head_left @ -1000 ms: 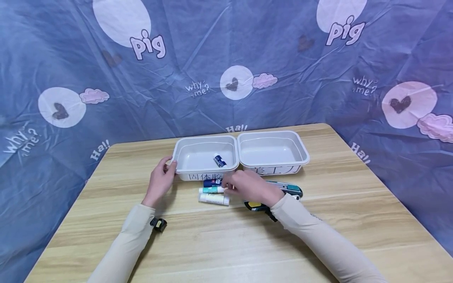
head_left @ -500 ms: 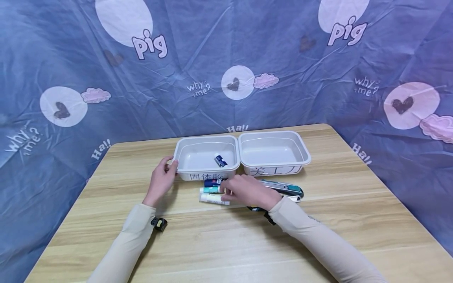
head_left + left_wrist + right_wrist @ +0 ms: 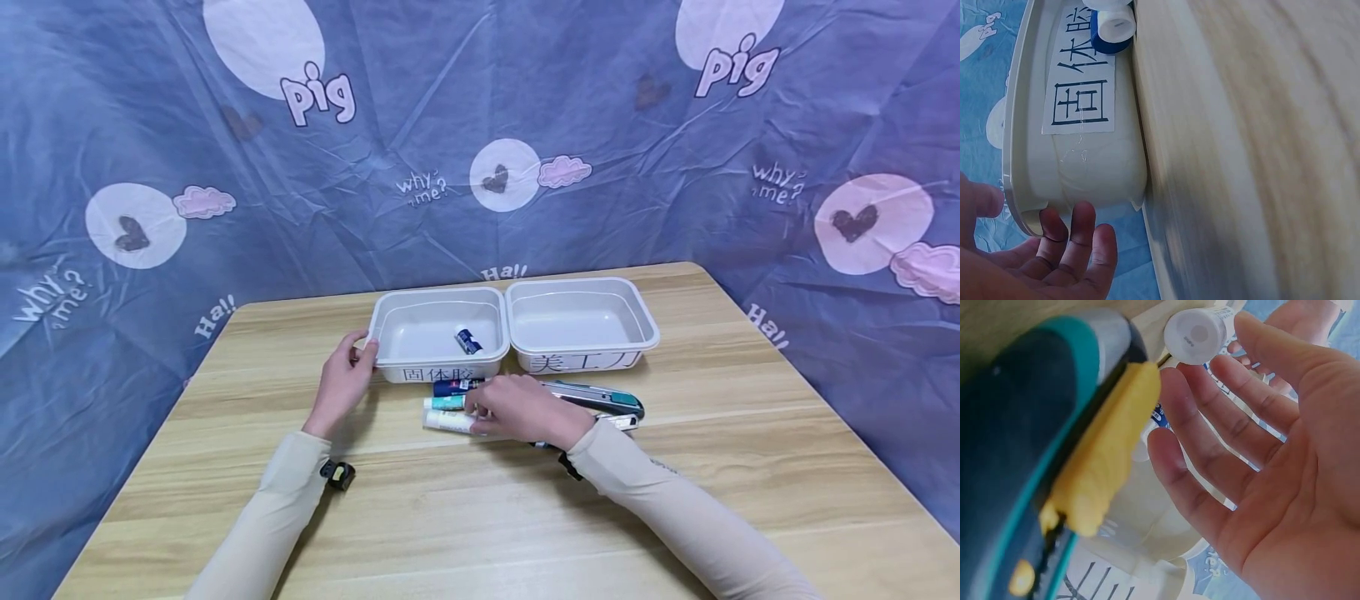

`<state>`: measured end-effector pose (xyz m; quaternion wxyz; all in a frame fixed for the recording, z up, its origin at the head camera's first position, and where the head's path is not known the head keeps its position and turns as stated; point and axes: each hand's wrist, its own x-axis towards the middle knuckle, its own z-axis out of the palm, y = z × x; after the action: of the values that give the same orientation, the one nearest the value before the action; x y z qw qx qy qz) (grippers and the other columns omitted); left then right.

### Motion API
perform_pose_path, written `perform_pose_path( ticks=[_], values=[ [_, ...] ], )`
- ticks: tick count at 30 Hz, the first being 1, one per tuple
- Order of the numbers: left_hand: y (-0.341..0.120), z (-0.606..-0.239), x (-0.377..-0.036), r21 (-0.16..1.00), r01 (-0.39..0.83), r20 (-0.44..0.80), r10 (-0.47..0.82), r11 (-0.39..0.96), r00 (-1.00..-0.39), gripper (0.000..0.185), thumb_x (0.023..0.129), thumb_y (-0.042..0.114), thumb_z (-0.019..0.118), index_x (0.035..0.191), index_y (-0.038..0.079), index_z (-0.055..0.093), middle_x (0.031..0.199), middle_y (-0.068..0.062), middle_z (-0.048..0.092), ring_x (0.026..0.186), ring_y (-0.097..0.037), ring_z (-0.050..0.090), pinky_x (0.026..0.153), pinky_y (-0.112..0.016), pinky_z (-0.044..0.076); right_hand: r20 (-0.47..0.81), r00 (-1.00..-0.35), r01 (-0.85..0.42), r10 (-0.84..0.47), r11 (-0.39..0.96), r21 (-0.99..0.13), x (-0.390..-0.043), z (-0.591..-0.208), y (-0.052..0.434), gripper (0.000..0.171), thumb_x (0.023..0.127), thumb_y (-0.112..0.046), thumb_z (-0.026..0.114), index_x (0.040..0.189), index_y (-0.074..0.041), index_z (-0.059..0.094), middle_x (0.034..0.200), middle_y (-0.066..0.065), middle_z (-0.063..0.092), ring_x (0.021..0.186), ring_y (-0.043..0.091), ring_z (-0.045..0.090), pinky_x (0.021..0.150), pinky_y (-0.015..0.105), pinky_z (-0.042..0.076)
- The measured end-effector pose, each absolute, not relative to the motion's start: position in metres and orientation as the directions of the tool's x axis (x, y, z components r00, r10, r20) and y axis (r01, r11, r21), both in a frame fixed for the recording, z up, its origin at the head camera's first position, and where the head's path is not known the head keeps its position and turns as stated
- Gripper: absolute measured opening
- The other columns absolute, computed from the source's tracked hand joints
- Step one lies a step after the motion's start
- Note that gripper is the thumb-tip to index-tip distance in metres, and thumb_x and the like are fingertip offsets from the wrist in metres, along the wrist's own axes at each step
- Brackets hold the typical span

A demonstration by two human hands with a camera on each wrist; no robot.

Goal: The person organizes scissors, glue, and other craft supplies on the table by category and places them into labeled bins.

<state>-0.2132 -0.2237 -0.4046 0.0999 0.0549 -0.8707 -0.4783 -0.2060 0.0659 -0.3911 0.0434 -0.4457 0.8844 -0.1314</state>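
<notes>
My left hand point(image 3: 347, 385) holds the near left corner of a white plastic box point(image 3: 390, 372), thumb and fingers at its rim. A blue-and-white glue stick point(image 3: 468, 340) lies inside that box. My right hand point(image 3: 517, 408) is over a row of glue sticks in front of the box. Its thumb and fingertips are at the right end of a white glue stick point(image 3: 447, 421), fingers spread loosely in the right wrist view. Behind lie a teal-and-white glue stick point(image 3: 446, 402) and a dark blue glue stick point(image 3: 453, 388), both partly hidden by the hand.
A second white box point(image 3: 581, 361) with a paper label stands against the first one's right side. Utility knives lie behind and under my right wrist: a teal-and-black one point(image 3: 618, 402), a silver one point(image 3: 621, 421), and one with a yellow slider point(image 3: 1110, 450). A patterned blue cloth point(image 3: 420, 100) hangs behind the table.
My right hand has shifted slightly toward me, from the teal glue stick to the right end of the white one. The left hand stays at the box corner.
</notes>
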Motion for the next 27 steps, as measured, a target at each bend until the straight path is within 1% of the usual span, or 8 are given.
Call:
perform_pose_path(
  ticks=[3,7,11,13,15,20,23,27],
  values=[
    [-0.2237,-0.4043,-0.2128,0.843,-0.002,0.119,-0.191,0.538,-0.974,0.053,0.108,0.037,0.048,0.149,0.003,0.047,0.099,-0.018,0.067,0.093,-0.036,0.067,0.072,-0.027,0.047,0.039,-0.592,-0.783,-0.805,0.563,-0.262,-0.2045,-0.3914,0.0648,0.016,0.092,-0.03,0.078,0.104,-0.019,0.075,0.093,-0.006,0.074,0.076,0.005,0.064,0.063,0.026,0.051],
    [-0.2242,-0.404,-0.2128,0.842,-0.005,0.117,-0.191,0.539,-0.975,0.052,0.108,0.037,0.048,0.149,0.004,0.047,0.098,-0.017,0.066,0.092,-0.036,0.067,0.072,-0.026,0.047,0.035,-0.589,-0.785,-0.807,0.562,-0.259,-0.2033,-0.3928,0.0635,0.017,0.092,-0.028,0.078,0.106,-0.018,0.075,0.089,-0.008,0.071,0.069,0.002,0.057,0.058,0.022,0.047],
    [-0.2247,-0.4041,-0.2129,0.842,0.001,0.122,-0.187,0.54,-0.975,0.052,0.108,0.035,0.048,0.148,0.002,0.047,0.097,-0.017,0.067,0.09,-0.035,0.066,0.071,-0.026,0.046,0.034,-0.584,-0.787,-0.811,0.555,-0.27,-0.2019,-0.3929,0.0625,0.019,0.091,-0.029,0.079,0.107,-0.018,0.075,0.081,-0.01,0.065,0.063,0.002,0.051,0.054,0.021,0.043],
    [-0.2249,-0.4041,-0.2132,0.842,0.002,0.122,-0.186,0.54,-0.975,0.051,0.108,0.035,0.048,0.148,0.002,0.048,0.097,-0.017,0.067,0.088,-0.033,0.065,0.071,-0.026,0.046,0.032,-0.578,-0.79,-0.816,0.549,-0.272,-0.2017,-0.3926,0.062,0.021,0.091,-0.03,0.079,0.107,-0.017,0.074,0.078,-0.011,0.062,0.061,0.002,0.05,0.052,0.021,0.041],
    [-0.2248,-0.404,-0.2132,0.838,0.003,0.123,-0.184,0.545,-0.975,0.051,0.108,0.035,0.048,0.148,0.002,0.048,0.097,-0.017,0.067,0.084,-0.028,0.064,0.072,-0.027,0.046,0.026,-0.573,-0.793,-0.819,0.546,-0.271,-0.2017,-0.3928,0.0617,0.023,0.091,-0.03,0.079,0.109,-0.016,0.074,0.076,-0.011,0.06,0.061,0.003,0.049,0.052,0.021,0.04],
    [-0.2243,-0.4038,-0.2137,0.834,0.004,0.128,-0.185,0.552,-0.974,0.05,0.108,0.034,0.048,0.147,0.002,0.049,0.096,-0.016,0.067,0.075,-0.014,0.058,0.073,-0.029,0.046,0.015,-0.569,-0.796,-0.822,0.547,-0.258,-0.2017,-0.3941,0.0602,0.026,0.092,-0.03,0.078,0.112,-0.016,0.073,0.077,-0.009,0.06,0.062,0.004,0.049,0.053,0.022,0.039],
    [-0.2244,-0.4039,-0.2139,0.834,0.003,0.127,-0.187,0.552,-0.974,0.049,0.108,0.033,0.049,0.147,0.003,0.049,0.095,-0.016,0.067,0.073,-0.012,0.056,0.073,-0.029,0.046,0.007,-0.569,-0.795,-0.822,0.548,-0.259,-0.2013,-0.394,0.0599,0.028,0.091,-0.03,0.079,0.114,-0.015,0.073,0.078,-0.009,0.061,0.062,0.004,0.048,0.053,0.022,0.039],
    [-0.2243,-0.4042,-0.2139,0.832,-0.002,0.122,-0.187,0.555,-0.975,0.049,0.108,0.032,0.049,0.148,0.003,0.048,0.095,-0.015,0.066,0.072,-0.012,0.056,0.071,-0.029,0.046,0.003,-0.565,-0.796,-0.825,0.545,-0.264,-0.201,-0.3941,0.0601,0.028,0.091,-0.03,0.079,0.114,-0.015,0.073,0.079,-0.008,0.061,0.063,0.005,0.047,0.053,0.022,0.038]
  ],
)
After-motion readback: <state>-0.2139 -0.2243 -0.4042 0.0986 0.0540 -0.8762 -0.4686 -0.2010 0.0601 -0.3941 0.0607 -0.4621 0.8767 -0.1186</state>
